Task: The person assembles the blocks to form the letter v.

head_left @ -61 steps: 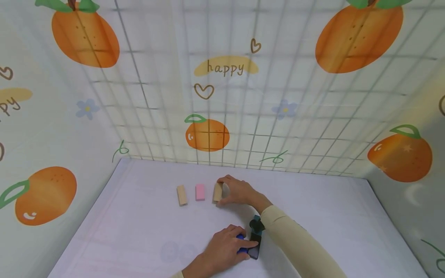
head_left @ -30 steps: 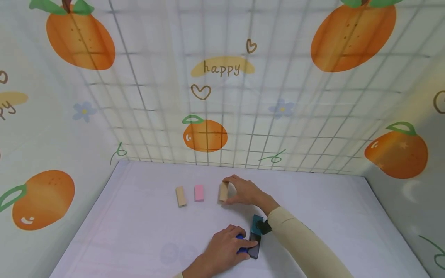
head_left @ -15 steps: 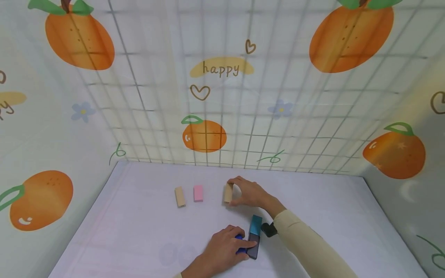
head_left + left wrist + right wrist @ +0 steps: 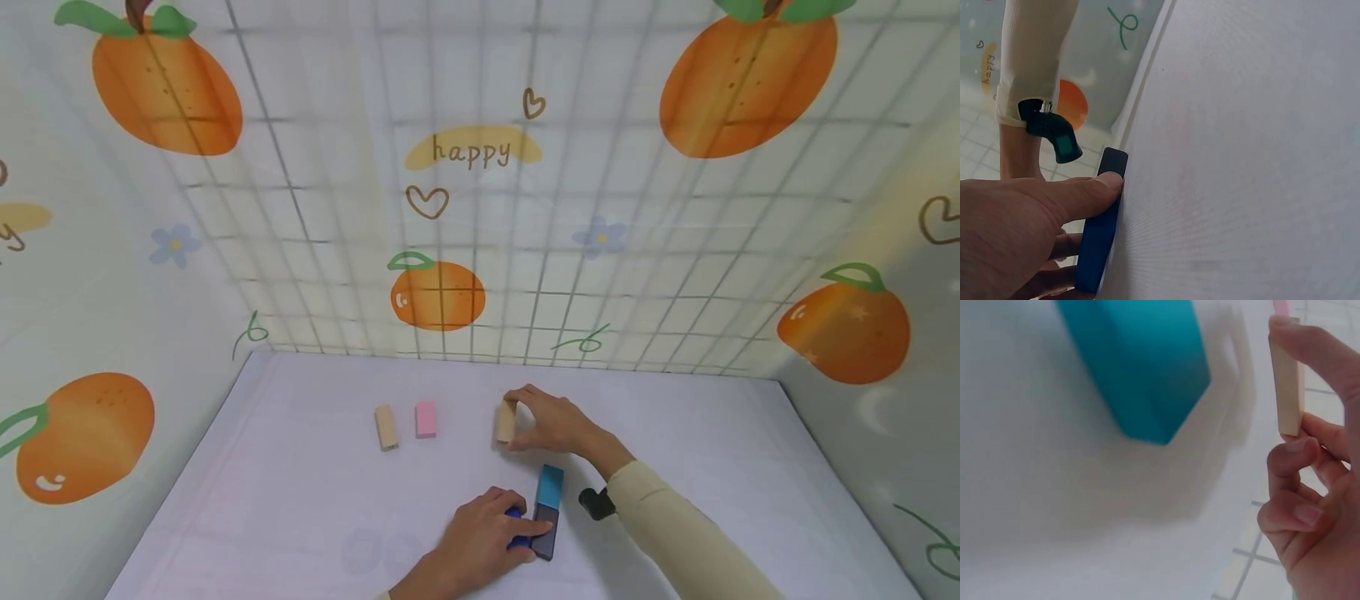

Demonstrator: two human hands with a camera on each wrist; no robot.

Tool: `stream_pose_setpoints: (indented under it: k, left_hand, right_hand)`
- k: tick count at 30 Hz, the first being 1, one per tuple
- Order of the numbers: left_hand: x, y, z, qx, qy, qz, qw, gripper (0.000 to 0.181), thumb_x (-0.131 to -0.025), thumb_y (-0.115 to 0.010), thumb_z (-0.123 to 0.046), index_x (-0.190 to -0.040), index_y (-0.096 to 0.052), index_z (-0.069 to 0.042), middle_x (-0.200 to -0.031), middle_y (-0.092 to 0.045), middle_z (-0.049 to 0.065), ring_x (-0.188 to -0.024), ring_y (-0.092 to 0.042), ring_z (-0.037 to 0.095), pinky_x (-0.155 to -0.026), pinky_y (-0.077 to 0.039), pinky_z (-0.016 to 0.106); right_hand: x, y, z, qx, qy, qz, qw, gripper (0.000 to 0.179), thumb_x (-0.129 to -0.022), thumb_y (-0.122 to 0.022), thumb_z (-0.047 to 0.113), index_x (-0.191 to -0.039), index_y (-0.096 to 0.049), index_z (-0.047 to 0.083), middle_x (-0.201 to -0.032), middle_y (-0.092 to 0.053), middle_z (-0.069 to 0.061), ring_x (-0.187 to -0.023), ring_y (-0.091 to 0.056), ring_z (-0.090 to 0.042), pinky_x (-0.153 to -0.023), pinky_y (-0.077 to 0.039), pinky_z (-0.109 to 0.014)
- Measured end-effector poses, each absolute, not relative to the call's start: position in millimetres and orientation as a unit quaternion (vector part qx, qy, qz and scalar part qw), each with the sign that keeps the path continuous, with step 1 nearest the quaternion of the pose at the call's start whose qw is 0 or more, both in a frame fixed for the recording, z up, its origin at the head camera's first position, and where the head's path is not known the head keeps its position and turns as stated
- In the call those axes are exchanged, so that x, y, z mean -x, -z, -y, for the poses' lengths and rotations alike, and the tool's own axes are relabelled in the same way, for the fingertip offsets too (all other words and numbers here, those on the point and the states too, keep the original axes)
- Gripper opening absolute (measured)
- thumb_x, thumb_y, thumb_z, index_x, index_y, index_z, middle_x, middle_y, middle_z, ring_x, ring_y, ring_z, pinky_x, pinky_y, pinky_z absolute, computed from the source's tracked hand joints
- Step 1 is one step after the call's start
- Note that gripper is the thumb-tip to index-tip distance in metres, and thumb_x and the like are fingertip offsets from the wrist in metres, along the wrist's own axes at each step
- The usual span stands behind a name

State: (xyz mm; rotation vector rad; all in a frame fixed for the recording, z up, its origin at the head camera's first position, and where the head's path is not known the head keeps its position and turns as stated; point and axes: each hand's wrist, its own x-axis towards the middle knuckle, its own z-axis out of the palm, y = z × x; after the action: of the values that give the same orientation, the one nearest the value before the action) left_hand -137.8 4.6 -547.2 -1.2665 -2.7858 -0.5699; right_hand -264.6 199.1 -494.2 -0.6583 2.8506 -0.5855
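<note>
My right hand [image 4: 558,427] pinches a plain wooden block [image 4: 506,422] lengthwise. In the right wrist view its thumb [image 4: 1316,347] is at one end of the block and a finger at the other. My left hand [image 4: 486,533] holds a blue block [image 4: 516,525], mostly hidden in the head view, with one finger reaching onto a dark grey block [image 4: 545,533]. In the left wrist view the thumb and fingers are around the blue block [image 4: 1094,250]. A teal block [image 4: 550,487] lies end to end with the dark one.
A pink block [image 4: 425,419] and another wooden block [image 4: 386,427] lie to the left on the white tabletop [image 4: 300,475]. Printed cloth walls [image 4: 337,275] enclose the table's back and sides. A black wrist camera [image 4: 596,503] juts out from the right sleeve [image 4: 675,529].
My right hand has slid rightward with the wooden block, widening the gap to the pink block. The teal block has come out from behind the right wrist camera. My left hand has stayed put.
</note>
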Motion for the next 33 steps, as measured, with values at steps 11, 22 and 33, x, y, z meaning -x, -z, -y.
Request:
stream_pose_setpoints:
  k: [11,22,33]
  left_hand:
    - [137,546,-6,0.399,0.181,0.899,0.014,0.041,-0.091,-0.074,-0.043,-0.131,-0.066,-0.044,-0.12,-0.061,-0.009,-0.107,-0.054,0.008,-0.086,-0.05,0.021]
    - [138,554,-6,0.402,0.187,0.896,0.027,0.042,-0.091,-0.075,-0.044,-0.131,-0.065,-0.045,-0.119,-0.061,-0.009,-0.106,-0.053,0.007,-0.082,-0.05,0.02]
    - [138,550,-7,0.397,0.19,0.898,0.003,0.041,-0.092,-0.073,-0.044,-0.133,-0.064,-0.046,-0.122,-0.061,-0.009,-0.107,-0.053,0.007,-0.084,-0.05,0.021]
  right_hand:
    - [258,496,-215,0.209,0.193,-0.956,0.076,0.078,-0.076,-0.089,0.041,-0.14,-0.055,0.013,-0.133,-0.057,-0.004,-0.1,-0.06,-0.02,-0.091,-0.051,-0.053]
    - [252,504,-230,0.195,0.197,-0.958,0.075,0.08,-0.076,-0.088,0.045,-0.141,-0.054,0.012,-0.135,-0.057,-0.005,-0.112,-0.061,-0.026,-0.096,-0.044,-0.064]
    - [245,505,-241,0.189,0.197,-0.96,0.063,0.081,-0.075,-0.088,0.045,-0.141,-0.055,0.01,-0.133,-0.058,-0.007,-0.117,-0.06,-0.029,-0.093,-0.044,-0.065]
